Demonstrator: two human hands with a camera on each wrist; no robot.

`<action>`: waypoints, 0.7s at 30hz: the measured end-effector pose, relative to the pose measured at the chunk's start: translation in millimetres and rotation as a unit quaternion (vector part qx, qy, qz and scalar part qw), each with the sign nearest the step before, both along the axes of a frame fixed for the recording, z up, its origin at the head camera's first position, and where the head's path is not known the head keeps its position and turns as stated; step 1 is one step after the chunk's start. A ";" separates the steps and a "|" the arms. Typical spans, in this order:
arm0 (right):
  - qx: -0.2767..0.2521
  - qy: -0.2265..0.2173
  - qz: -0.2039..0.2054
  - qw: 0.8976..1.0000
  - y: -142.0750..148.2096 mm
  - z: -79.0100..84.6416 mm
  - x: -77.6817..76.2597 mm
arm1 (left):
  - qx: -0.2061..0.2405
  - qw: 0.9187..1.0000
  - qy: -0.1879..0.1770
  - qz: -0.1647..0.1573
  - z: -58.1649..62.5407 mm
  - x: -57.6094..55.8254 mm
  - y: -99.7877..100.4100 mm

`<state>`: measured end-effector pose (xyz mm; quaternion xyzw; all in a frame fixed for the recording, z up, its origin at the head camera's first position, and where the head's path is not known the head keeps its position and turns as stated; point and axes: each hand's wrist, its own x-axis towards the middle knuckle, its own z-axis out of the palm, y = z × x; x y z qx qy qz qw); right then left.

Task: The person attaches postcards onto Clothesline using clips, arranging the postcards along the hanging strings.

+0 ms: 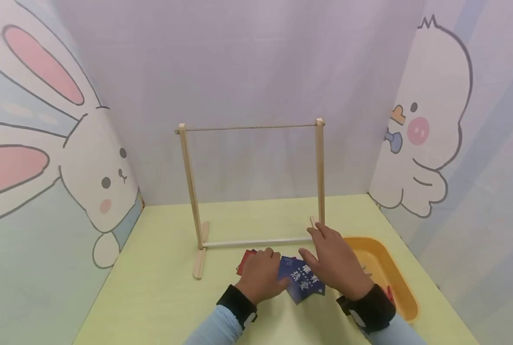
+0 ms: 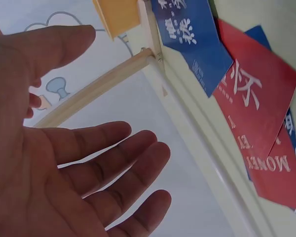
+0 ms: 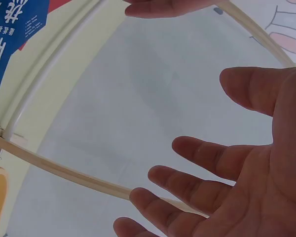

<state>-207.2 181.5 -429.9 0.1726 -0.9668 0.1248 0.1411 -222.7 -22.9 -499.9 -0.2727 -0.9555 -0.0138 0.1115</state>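
I watched, remotely, the left hand (image 1: pixel 262 276) and right hand (image 1: pixel 337 261) hover empty, fingers loosely extended, near the blue and red cards (image 1: pixel 300 281) (overlapping untidily) on the desk (image 1: pixel 153 287).

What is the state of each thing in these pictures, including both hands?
Left hand: fingers slightly bent, holding nothing.
Right hand: fingers spread, holding nothing.
Blue cards: lying overlapped on the table.
Red cards: lying among the blue, partly covered.
Wooden stand: upright.
Cord: stretched across the stand's top.
White rod: running across the stand's bottom.
Yellow tray: right way up, partly hidden, holding small items.
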 end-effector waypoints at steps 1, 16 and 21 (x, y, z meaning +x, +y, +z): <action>-0.004 0.001 0.001 1.000 0.7 -0.2 0.6 | -0.001 1.000 -0.005 -0.002 -2.9 -0.5 1.8; -0.029 0.001 -0.029 0.999 14.4 1.2 3.8 | -0.022 0.999 -0.019 0.025 -24.9 -4.5 36.7; -0.026 -0.006 -0.052 0.998 22.1 -0.9 4.5 | -0.029 0.998 -0.029 0.045 -31.3 -5.8 41.5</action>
